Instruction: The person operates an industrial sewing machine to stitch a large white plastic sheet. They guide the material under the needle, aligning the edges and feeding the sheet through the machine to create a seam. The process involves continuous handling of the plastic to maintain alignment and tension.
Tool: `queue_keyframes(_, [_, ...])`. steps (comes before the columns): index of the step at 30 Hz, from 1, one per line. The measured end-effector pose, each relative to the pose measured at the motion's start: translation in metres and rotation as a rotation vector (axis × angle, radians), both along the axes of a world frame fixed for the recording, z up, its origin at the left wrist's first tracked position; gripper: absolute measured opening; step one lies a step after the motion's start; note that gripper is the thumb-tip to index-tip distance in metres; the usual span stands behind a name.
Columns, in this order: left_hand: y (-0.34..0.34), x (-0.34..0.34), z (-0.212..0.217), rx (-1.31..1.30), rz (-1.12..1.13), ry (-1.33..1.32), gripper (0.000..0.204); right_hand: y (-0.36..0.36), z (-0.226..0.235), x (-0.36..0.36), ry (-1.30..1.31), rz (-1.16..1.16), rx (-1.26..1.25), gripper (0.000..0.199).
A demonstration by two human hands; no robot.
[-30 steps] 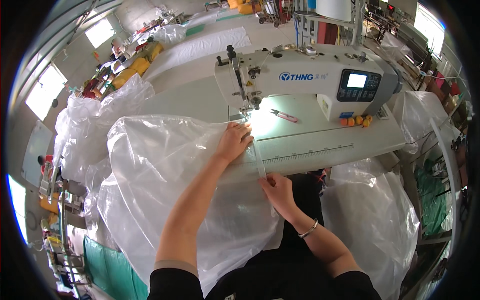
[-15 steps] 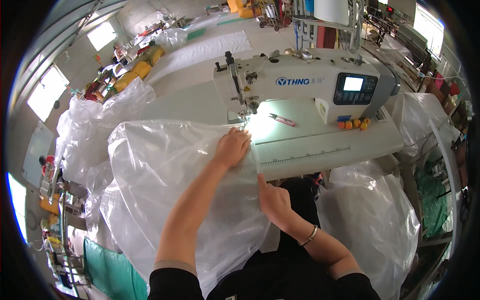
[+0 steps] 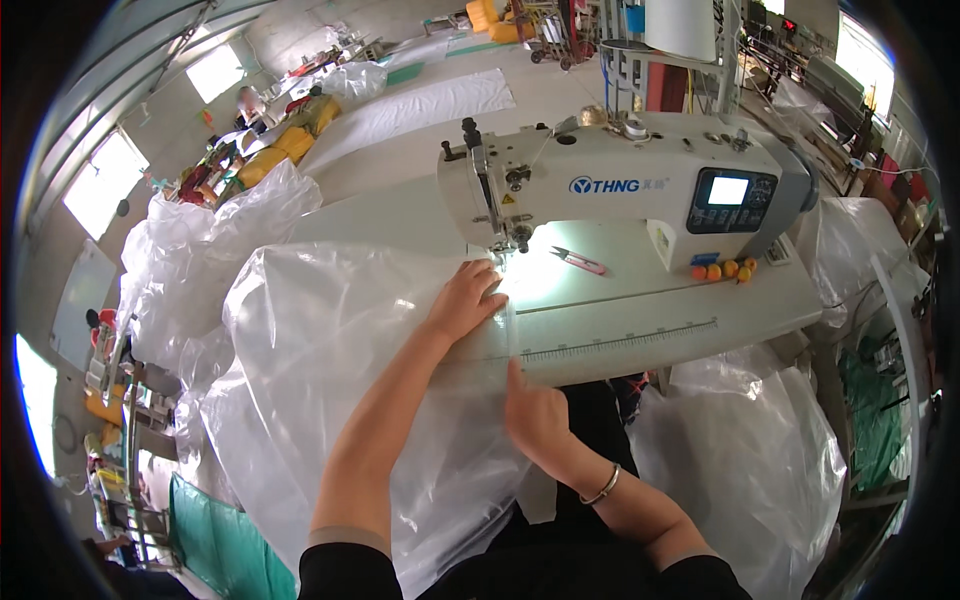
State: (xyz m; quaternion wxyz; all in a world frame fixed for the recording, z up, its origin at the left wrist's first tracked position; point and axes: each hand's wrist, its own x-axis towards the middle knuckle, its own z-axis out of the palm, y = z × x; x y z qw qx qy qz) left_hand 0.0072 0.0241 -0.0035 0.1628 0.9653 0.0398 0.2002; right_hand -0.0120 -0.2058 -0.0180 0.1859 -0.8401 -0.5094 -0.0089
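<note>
A large translucent plastic sheet (image 3: 320, 340) drapes over the left of the sewing table and down across my lap. Its right edge runs up to the presser foot (image 3: 500, 250) of a white sewing machine (image 3: 610, 220). My left hand (image 3: 467, 302) lies flat on the sheet just in front of the foot, fingers stretched out. Nearer to me, my right hand (image 3: 538, 418) holds the sheet's edge, index finger pointing along it and the other fingers curled. The needle is too small to make out. Pink-handled thread snips (image 3: 579, 262) lie under the machine arm.
Small orange and yellow balls (image 3: 728, 270) sit at the machine's base. A printed ruler scale (image 3: 620, 340) runs along the table front. More plastic sheeting is heaped at left (image 3: 165, 280) and right (image 3: 740, 450). A thread cone (image 3: 680, 28) stands behind the machine.
The view has shifted, so the machine sits lower in the picture. Against the table, my right hand has moved slightly left and toward the machine along the sheet's edge. My left hand stays by the foot.
</note>
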Motion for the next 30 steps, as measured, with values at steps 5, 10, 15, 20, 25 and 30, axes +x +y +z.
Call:
queue_keyframes(5, [-0.026, -0.048, -0.001, -0.050, -0.011, 0.066, 0.046, 0.026, 0.007, 0.026, -0.064, -0.034, -0.011, 0.049])
queue_keyframes(10, [-0.126, -0.167, 0.031, -0.052, -0.098, 0.353, 0.063, 0.048, 0.001, 0.055, -0.118, -0.038, 0.049, 0.040])
queue_keyframes(15, [-0.166, -0.294, -0.035, 0.238, 0.128, 0.756, 0.067, 0.082, 0.008, 0.067, -0.061, -0.073, 0.046, 0.024])
queue_keyframes(20, [-0.150, -0.420, -0.143, -0.191, 0.463, 1.079, 0.047, 0.093, -0.003, 0.097, 0.062, -0.069, 0.195, 0.022])
queue_keyframes(25, [-0.210, -0.320, -0.041, -0.768, 0.588, 0.099, 0.037, 0.032, 0.009, 0.071, 0.369, -0.111, 0.657, 0.021])
queue_keyframes(30, [-0.254, -0.251, -0.030, 0.112, 0.368, 0.185, 0.040, -0.029, -0.059, 0.003, 0.915, -0.129, 0.491, 0.028])
